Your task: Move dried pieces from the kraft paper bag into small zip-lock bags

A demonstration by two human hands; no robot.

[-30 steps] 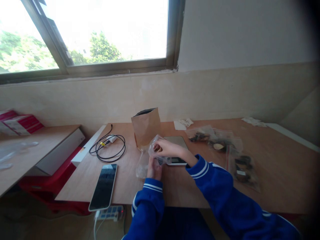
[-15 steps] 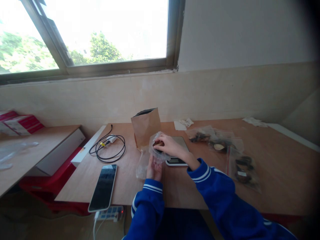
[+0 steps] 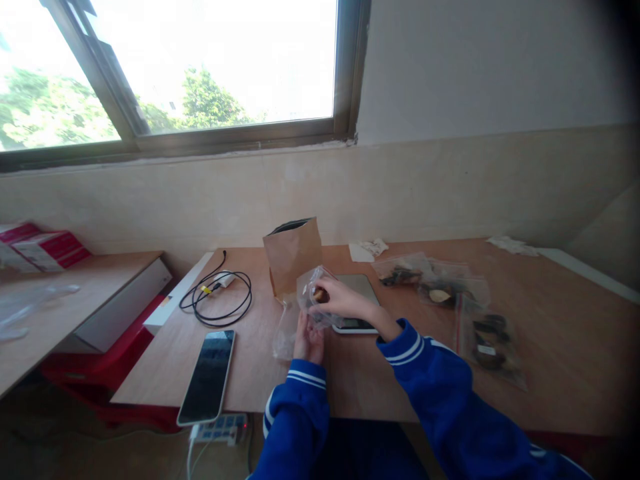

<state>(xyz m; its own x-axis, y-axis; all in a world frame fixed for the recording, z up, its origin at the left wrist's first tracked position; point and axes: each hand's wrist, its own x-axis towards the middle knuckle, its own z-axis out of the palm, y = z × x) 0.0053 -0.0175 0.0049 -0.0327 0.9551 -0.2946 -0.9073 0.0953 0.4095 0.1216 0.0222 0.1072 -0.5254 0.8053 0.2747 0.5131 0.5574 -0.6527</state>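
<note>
**Hands work a small clear bag beside the scale**

Hands meet near the middle of the wooden table (image 3: 550,320), just in front of a standing brown paper bag (image 3: 293,257). The right hand (image 3: 340,301) is closed around the top of a small clear plastic bag (image 3: 313,297), fingertips pinching a small brownish piece at or just inside its mouth. The left hand (image 3: 307,340) sits directly below at six o'clock of the bag, fingers curled up on its lower part, holding it steady.

Compared with half a second ago, the right hand has drawn back slightly from over the grey kitchen scale (image 3: 356,303) toward the bag, and the dark item seen under its fingers then now shows as a lighter piece at the bag's opening. A second ago both hands were in nearly the same clasp, so the change is small: a brief reach and return. I judge that something is being put into or settled inside the bag, though the plastic blurs the detail.

At three o'clock of the hands lie several filled zip bags (image 3: 450,290) of dark pieces. At nine o'clock are a coiled black cable (image 3: 220,297) and, nearer the table edge, a phone (image 3: 207,375) lying face up.
</note>
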